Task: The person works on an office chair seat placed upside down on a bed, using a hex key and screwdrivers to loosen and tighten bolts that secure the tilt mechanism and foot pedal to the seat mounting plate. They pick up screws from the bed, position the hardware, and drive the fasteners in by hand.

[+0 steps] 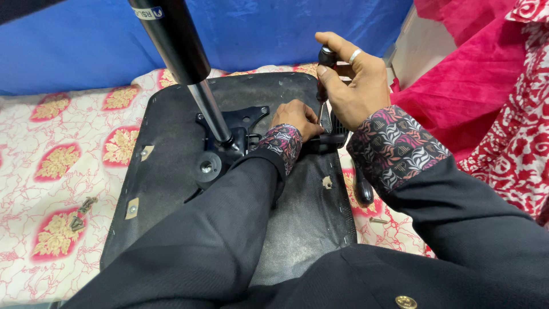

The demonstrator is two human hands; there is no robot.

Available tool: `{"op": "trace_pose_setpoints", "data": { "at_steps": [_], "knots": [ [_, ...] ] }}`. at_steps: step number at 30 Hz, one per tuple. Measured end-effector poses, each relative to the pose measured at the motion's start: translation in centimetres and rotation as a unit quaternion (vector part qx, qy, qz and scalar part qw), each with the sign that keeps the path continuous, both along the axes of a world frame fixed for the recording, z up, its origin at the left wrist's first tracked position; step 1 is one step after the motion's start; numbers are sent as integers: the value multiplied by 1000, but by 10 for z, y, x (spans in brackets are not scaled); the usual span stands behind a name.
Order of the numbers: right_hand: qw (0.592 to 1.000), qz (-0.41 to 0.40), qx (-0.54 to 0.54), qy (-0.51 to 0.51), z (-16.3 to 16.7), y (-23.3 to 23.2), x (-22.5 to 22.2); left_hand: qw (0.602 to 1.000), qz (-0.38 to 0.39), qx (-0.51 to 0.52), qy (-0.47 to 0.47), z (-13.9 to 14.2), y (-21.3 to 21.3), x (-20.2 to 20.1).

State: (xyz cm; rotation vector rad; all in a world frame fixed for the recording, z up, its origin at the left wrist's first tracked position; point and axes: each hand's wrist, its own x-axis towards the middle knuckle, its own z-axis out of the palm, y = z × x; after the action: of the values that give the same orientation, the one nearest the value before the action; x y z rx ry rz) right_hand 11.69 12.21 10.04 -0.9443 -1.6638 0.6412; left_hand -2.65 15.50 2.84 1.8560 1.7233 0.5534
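My right hand (355, 80) grips a black-and-red-handled screwdriver (325, 77) upright near the far right edge of the upturned black fabric chair seat (166, 189) — my left hand (296, 117) pinches its tip. Loose dark screws (82, 213) lie off the left edge.

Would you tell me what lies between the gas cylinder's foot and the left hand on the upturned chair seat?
In the head view, part of the black metal mounting plate lies between the gas cylinder and the left hand.
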Motion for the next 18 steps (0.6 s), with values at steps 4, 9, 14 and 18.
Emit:
{"op": "trace_pose_setpoints", "data": {
  "at_steps": [4, 9, 14, 18],
  "knots": [
    [988, -47, 121, -84, 0, -1, 1, 1000, -4, 12, -2, -1, -2, -1],
    [996, -17, 72, -40, 0, -1, 0, 1000, 2, 9, 0, 0, -2, 0],
    [999, 3, 45, -9, 1, -2, 0, 1000, 5, -2, 7, -1, 0, 1],
    [999, -8, 49, -15, 1, -6, -2, 1000, -2, 8, 0, -2, 0, 0]
  ]
}}
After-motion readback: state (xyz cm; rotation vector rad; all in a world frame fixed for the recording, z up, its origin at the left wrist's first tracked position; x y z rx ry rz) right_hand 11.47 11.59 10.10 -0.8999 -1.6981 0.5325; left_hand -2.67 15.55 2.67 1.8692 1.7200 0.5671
